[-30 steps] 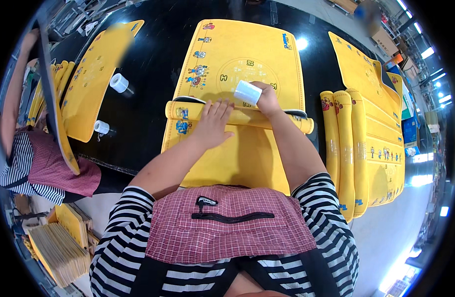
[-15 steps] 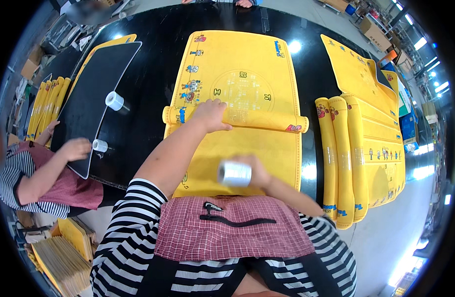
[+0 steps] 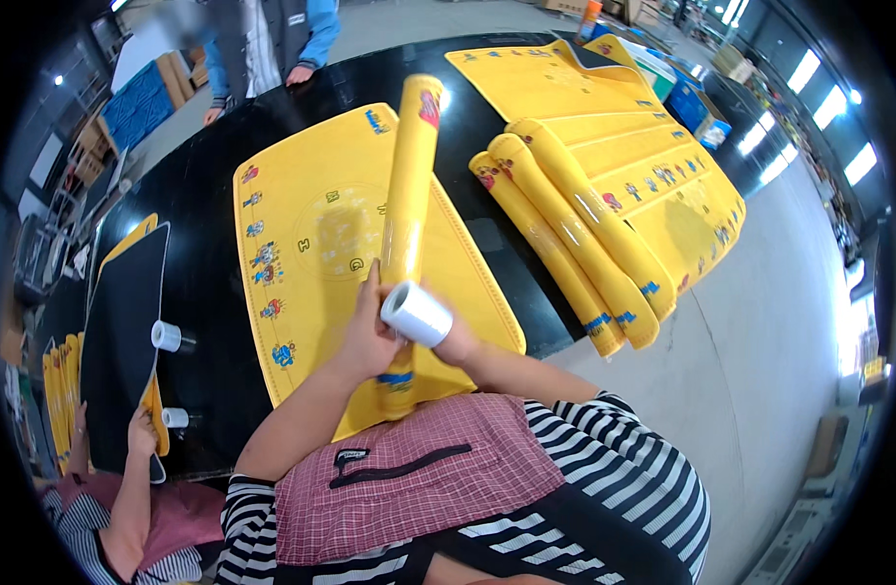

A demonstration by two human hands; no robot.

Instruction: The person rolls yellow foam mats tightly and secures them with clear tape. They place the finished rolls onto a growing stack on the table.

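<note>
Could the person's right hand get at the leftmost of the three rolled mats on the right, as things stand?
Probably yes: only the flat mat and black table seem to lie between the right hand and that leftmost roll. The hand holds a tape roll, though, so its grasp looks limited.

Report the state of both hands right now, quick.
Left hand: closed around the rolled yellow mat.
Right hand: holding the tape roll, fingers mostly hidden.
</note>
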